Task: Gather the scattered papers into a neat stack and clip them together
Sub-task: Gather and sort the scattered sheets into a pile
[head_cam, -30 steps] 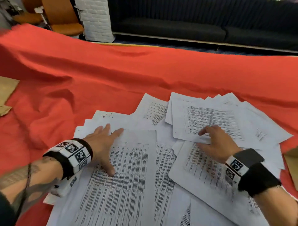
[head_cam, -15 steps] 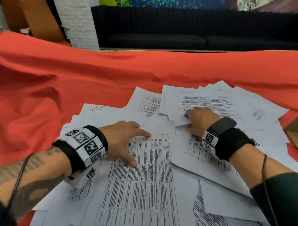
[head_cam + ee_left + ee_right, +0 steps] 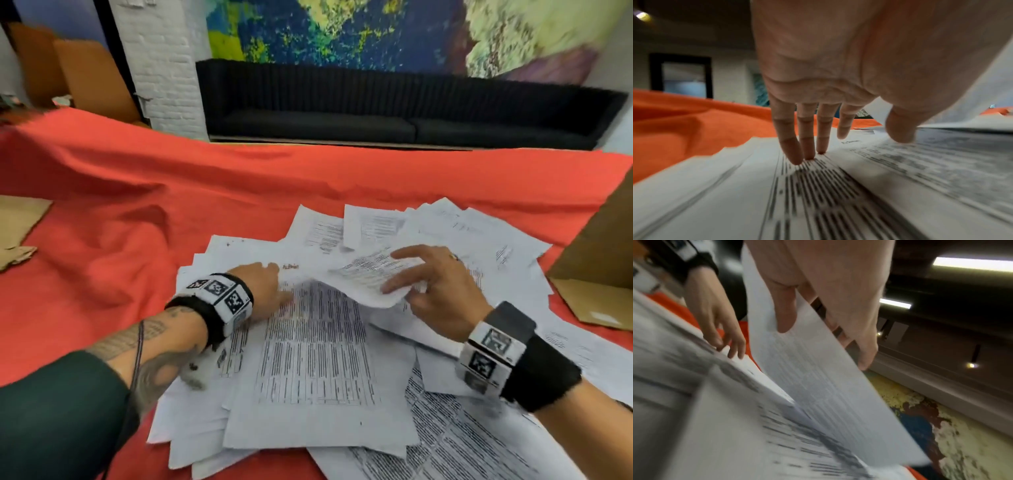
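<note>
A wrinkled red cloth (image 3: pixel 144 205) covers the desk across the middle of the frame. On it, centre and lower right, lies a loose spread of white printed paper sheets (image 3: pixel 318 359), overlapping at many angles. Flat brown cardboard (image 3: pixel 596 260) sits at the right edge. The right hand (image 3: pixel 442 291), right of centre, lifts one printed sheet (image 3: pixel 370 277) off the spread, its grip pinching it between thumb and fingers. The left hand (image 3: pixel 263 291), left of centre, has its grip spread, straight fingertips (image 3: pixel 797 155) pressing a sheet.

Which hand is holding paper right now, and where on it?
The right hand pinches one lifted sheet at its near edge; the left hand only presses the pile.
</note>
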Tool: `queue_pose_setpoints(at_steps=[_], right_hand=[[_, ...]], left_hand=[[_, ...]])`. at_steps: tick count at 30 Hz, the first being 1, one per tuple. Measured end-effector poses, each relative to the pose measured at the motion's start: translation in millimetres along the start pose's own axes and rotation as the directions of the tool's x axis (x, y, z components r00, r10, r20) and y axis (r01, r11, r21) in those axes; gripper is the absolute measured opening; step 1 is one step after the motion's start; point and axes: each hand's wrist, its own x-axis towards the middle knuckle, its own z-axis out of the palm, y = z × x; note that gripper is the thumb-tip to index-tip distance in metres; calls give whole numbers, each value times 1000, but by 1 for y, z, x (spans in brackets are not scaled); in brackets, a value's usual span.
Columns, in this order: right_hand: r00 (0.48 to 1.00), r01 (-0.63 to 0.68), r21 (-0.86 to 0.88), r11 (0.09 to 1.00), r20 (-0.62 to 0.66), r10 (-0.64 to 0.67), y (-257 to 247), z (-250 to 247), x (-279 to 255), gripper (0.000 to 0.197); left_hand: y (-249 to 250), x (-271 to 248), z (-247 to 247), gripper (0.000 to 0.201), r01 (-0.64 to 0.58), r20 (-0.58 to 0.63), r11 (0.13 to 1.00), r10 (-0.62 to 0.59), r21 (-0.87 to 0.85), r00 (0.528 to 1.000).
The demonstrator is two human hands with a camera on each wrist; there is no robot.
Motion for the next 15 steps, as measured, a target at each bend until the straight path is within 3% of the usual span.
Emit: queue_pose_setpoints(at_steps=[3,5,6,8,9,10,13,15], right_hand=[[964,-108,46,993,247,94,-7,0,-23,50],[917,-151,46,987,381,122,-11,1,-38,60],[898,-166,50,985,420,130,-12,1,-44,64],[865,-166,48,985,487,122,-13,1,-54,66],[849,-159,38,987,516,117,-14,1,-59,64],[839,-155,33,987,532,114,-17,0,-64,62],[877,-185,-3,983,451,166,-29,-9,-72,64],[894,-299,-32,954,341,291,-29,-14,-69,61]], left_hand=[[0,-21,-1,43,4,11,989,-2,-148,1000],[4,-36,-2,45,5,14,947,0,-322,1000],[6,-42,-1,51,21,36,894,-6,-447,999],[7,-55,0,66,124,127,663,-44,-738,991],[7,-58,3,73,168,184,589,-34,-791,982],[6,-59,6,77,181,216,616,-17,-767,976],[6,-69,13,74,63,137,927,-12,-371,990],[7,-76,14,83,25,62,982,-14,-185,998]])
